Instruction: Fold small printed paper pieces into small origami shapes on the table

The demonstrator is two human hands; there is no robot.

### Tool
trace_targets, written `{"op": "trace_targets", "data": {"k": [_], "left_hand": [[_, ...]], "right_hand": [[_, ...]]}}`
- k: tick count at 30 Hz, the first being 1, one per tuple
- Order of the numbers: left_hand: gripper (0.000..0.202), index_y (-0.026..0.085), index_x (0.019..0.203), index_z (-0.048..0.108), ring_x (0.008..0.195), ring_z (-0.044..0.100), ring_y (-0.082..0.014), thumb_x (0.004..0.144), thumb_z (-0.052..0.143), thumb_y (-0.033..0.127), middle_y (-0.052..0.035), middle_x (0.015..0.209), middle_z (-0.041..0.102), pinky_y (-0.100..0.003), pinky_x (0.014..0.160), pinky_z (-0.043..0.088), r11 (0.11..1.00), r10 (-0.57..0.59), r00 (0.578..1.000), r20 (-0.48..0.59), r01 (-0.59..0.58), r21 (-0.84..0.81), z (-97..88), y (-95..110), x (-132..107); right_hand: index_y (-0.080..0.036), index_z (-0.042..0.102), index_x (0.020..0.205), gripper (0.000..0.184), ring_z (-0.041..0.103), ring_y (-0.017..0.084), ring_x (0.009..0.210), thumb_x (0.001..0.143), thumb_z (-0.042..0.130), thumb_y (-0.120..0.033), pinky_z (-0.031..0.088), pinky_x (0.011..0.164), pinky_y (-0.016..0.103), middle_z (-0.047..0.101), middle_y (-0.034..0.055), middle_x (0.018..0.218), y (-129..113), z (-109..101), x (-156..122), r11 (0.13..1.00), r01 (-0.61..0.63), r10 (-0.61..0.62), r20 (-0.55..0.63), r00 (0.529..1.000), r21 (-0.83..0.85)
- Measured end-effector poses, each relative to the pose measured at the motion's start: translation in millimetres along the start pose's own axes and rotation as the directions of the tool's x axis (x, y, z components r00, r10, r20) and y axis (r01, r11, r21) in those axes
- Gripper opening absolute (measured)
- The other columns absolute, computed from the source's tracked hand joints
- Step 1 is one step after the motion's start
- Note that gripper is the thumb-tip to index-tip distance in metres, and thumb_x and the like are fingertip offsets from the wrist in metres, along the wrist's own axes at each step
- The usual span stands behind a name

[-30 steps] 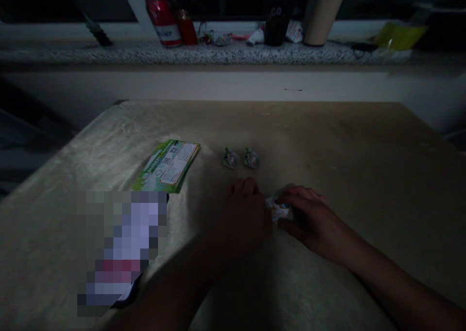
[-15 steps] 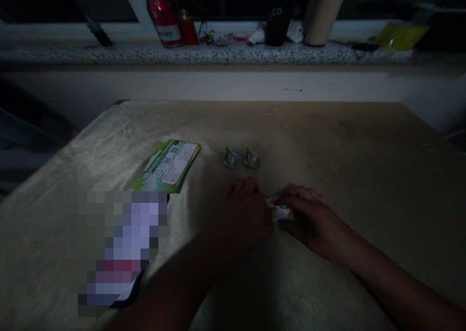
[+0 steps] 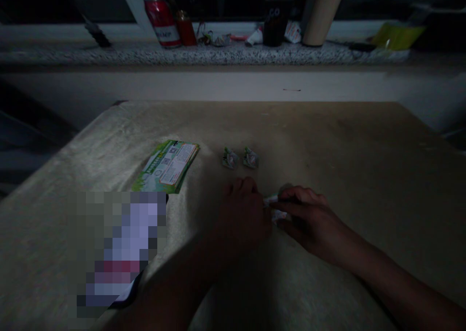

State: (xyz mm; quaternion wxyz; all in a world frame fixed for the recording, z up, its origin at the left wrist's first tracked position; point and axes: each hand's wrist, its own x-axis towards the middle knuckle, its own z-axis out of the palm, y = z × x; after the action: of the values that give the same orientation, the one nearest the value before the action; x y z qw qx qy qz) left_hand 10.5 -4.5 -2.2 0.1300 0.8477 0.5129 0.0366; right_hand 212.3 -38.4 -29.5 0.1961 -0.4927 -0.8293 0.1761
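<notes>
A small piece of printed, shiny paper or wrapper (image 3: 280, 216), white with coloured print, lies low over the table between my two hands. My left hand (image 3: 245, 212) has its fingers curled down against the left end, and the fingertips are hidden. From the right, my right hand (image 3: 307, 214) pinches it, with the index finger across its top and the thumb along the near edge. Beyond my left hand sit two small folded green-and-white pieces, one on the left (image 3: 229, 158) and one on the right (image 3: 250, 158). The dim light blurs fine detail.
A stack of green printed packets (image 3: 169, 166) lies to the left. Nearer me is a phone (image 3: 134, 239), its screen pixelated. On the granite sill (image 3: 225, 55) behind stand a red can (image 3: 163, 23), a black cup (image 3: 274, 27) and a tan cylinder (image 3: 324, 15).
My right index finger has moved left across the printed piece, covering its middle. The left hand has stayed almost in place. The view has shifted slightly.
</notes>
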Motion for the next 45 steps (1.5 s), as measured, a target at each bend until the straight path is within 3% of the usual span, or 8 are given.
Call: {"op": "trace_targets", "data": {"k": [11,16,26,34,41,45], "left_hand": [[0.028,0.017,0.089,0.077,0.111,0.056,-0.0348,0.09,0.064,0.042,-0.0138,0.11,0.063,-0.053,0.095,0.044,1.0,-0.012,0.996,-0.088,0.013,0.01,1.9,2,-4],[0.029,0.016,0.09,0.078,0.124,0.054,-0.0379,0.086,0.068,0.043,-0.0158,0.125,0.065,-0.063,0.108,0.036,1.0,-0.023,0.99,-0.142,0.025,0.015,2.9,3,-5],[0.029,0.017,0.086,0.08,0.143,0.043,-0.0415,0.09,0.063,0.04,-0.0193,0.152,0.054,-0.068,0.115,0.031,0.997,-0.063,0.996,-0.071,0.065,0.035,-3.6,4,-2],[0.031,0.017,0.082,0.079,0.147,0.039,-0.0463,0.089,0.068,0.045,-0.0216,0.155,0.051,-0.073,0.115,0.025,0.998,-0.053,0.991,-0.124,0.058,0.035,0.5,1,-4],[0.041,0.017,0.086,0.079,0.147,0.038,-0.043,0.089,0.067,0.057,-0.0223,0.151,0.054,-0.07,0.115,0.027,0.994,-0.088,0.987,-0.135,0.096,0.056,4.1,-6,-6],[0.04,0.017,0.087,0.078,0.145,0.041,-0.0423,0.089,0.068,0.055,-0.0221,0.151,0.053,-0.068,0.115,0.028,0.996,-0.078,0.987,-0.143,0.084,0.032,4.7,-6,-7]], "right_hand": [[-0.036,0.071,0.131,0.041,0.062,0.029,0.116,0.092,0.07,-0.024,0.048,0.095,0.048,0.066,0.0064,0.126,-3,-1,1,1.0,-0.028,0.028,0.01,1.0,-0.008],[-0.035,0.071,0.131,0.041,0.062,0.028,0.116,0.092,0.069,-0.023,0.047,0.095,0.047,0.066,0.0062,0.126,-2,-1,1,1.0,-0.023,0.023,0.017,1.0,0.001],[-0.036,0.071,0.131,0.044,0.062,0.029,0.114,0.089,0.071,-0.02,0.047,0.095,0.047,0.066,0.0063,0.125,-2,-1,1,1.0,-0.023,0.023,0.007,1.0,-0.003],[-0.035,0.071,0.13,0.043,0.063,0.029,0.113,0.09,0.069,-0.021,0.048,0.095,0.049,0.067,0.0075,0.125,-3,-2,1,1.0,-0.016,0.016,0.007,1.0,-0.005],[-0.035,0.072,0.13,0.044,0.062,0.03,0.114,0.088,0.071,-0.019,0.047,0.095,0.049,0.067,0.0076,0.125,-4,-2,2,1.0,-0.023,0.023,0.005,1.0,0.008],[-0.034,0.072,0.13,0.042,0.062,0.03,0.114,0.09,0.07,-0.021,0.047,0.095,0.05,0.067,0.0083,0.126,-3,-1,1,1.0,-0.021,0.021,0.011,1.0,-0.003]]}}
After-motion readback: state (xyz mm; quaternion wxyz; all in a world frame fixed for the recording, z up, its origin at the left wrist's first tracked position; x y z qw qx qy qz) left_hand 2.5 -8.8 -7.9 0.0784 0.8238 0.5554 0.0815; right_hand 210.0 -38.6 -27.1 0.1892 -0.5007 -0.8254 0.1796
